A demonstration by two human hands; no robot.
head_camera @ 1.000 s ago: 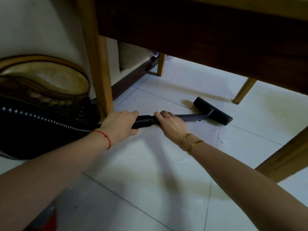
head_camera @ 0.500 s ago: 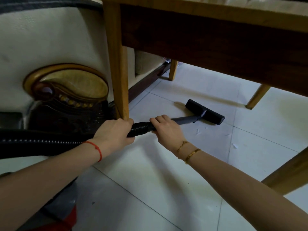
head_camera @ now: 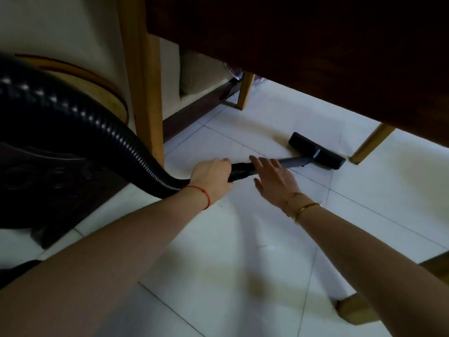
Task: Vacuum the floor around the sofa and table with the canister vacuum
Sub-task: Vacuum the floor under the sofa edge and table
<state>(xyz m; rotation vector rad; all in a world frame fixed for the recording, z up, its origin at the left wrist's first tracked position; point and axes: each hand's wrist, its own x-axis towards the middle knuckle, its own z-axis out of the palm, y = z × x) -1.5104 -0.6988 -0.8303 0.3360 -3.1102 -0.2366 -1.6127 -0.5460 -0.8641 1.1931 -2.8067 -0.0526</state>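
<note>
The black floor nozzle [head_camera: 315, 150] lies flat on the white tiled floor [head_camera: 243, 239] under the wooden table [head_camera: 303, 45]. Its grey wand [head_camera: 292, 161] runs back to the black ribbed hose [head_camera: 97, 127], which arcs up and away to the left. My left hand [head_camera: 211, 176] grips the hose cuff where it meets the wand. Just ahead of it my right hand [head_camera: 274, 181] lies over the wand with straight, spread fingers, not curled round it. The canister itself is out of sight.
A table leg [head_camera: 143, 81] stands just left of my left hand; others are at the far back [head_camera: 245, 91], far right [head_camera: 369, 147] and near right [head_camera: 352, 310]. The cream sofa [head_camera: 60, 25] with its dark carved base [head_camera: 48, 166] fills the left side.
My right hand has loosened from gripping the wand to lying over it with straight fingers. The nozzle has slid farther right under the table. The hose now arcs high at the left.
</note>
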